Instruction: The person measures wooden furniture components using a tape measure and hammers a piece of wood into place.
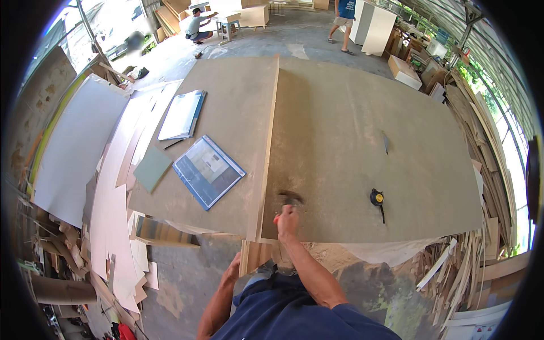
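Note:
My right hand is closed round the red handle of a hammer, whose dark head is smeared by motion just above the worktable. Close beside it, a long pale wooden strip runs away from me across the tabletop. Below the table's front edge, my left hand grips the side of a wooden board near my body; some of its fingers are hidden. On the right half of the table lie a black and yellow tape measure and a small pointed piece.
Two blue-edged folders and a pale green sheet lie on the table's left half. White sheets lean at left. Wood offcuts pile up at right. Two people are far off, near cabinets.

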`<state>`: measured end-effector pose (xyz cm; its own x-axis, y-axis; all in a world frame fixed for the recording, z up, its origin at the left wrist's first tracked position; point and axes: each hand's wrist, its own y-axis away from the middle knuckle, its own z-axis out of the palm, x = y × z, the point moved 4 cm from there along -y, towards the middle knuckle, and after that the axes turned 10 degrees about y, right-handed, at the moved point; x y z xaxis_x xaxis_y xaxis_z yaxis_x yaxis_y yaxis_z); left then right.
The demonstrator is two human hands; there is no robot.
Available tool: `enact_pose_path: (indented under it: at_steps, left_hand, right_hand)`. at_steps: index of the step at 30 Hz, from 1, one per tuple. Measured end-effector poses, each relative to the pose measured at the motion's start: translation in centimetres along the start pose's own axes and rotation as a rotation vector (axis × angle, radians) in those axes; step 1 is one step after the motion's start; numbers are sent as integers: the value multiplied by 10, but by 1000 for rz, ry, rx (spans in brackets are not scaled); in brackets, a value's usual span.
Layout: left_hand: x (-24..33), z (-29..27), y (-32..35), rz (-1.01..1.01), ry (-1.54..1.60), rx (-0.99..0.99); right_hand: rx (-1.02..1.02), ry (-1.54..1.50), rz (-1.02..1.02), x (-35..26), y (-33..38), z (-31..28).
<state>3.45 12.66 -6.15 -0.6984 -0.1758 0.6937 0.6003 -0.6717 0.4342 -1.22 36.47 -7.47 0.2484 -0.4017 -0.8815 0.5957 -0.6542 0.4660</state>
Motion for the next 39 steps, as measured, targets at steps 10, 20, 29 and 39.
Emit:
enact_pose_path:
  at_steps: [10, 20, 29, 39]
  left_hand:
    - [-14, -43, 35, -13, -19, 64]
    - [-29, -64, 60, -46, -19, 81]
    - [-20, -59, 53, -36, -20, 50]
    - [-21, -72, 54, -39, -42, 23]
  right_hand:
    - [41, -244, 65, -23, -23, 10]
    - [160, -269, 89, -8, 5, 67]
    - [10, -155, -46, -24, -23, 58]
    - [421, -378, 48, -26, 8, 74]
